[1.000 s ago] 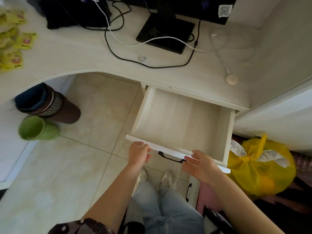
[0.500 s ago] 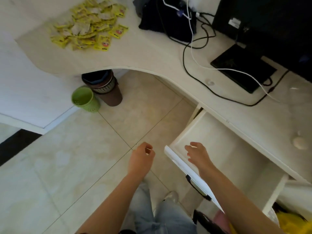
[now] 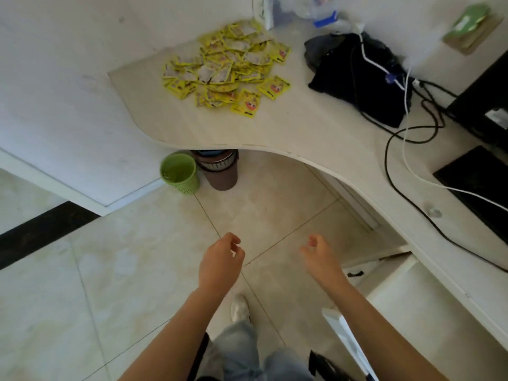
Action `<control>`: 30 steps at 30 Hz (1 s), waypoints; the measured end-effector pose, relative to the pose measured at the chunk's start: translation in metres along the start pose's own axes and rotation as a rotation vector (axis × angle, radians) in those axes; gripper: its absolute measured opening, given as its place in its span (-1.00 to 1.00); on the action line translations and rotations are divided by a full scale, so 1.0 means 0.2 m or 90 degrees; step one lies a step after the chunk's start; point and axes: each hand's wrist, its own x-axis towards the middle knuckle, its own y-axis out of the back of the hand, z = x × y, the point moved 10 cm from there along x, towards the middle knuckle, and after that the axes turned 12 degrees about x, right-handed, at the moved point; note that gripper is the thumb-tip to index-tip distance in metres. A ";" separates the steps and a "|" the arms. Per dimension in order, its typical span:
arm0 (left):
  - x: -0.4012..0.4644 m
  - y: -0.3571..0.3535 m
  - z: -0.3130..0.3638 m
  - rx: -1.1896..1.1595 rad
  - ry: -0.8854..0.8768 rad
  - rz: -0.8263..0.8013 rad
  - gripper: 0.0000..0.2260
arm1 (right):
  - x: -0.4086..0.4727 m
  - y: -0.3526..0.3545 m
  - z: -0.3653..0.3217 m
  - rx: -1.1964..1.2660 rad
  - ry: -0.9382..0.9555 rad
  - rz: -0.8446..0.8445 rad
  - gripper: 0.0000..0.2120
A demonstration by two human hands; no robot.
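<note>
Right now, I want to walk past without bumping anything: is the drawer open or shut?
Open. The drawer sticks out from under the desk, and its pale inside shows from above.

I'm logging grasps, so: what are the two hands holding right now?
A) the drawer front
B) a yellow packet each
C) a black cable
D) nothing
D: the left hand and right hand hover loosely curled above the floor, touching nothing, with the open drawer off to their right.
</note>
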 end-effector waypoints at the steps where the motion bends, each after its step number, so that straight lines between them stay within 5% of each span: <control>1: 0.07 0.05 -0.02 0.008 -0.006 0.006 -0.82 | 0.04 -0.04 -0.06 -0.007 0.007 0.002 -0.57; 30: 1.93 0.63 0.09 0.045 0.050 0.031 -0.77 | 1.64 -0.28 -1.65 -0.128 0.153 -0.079 -0.59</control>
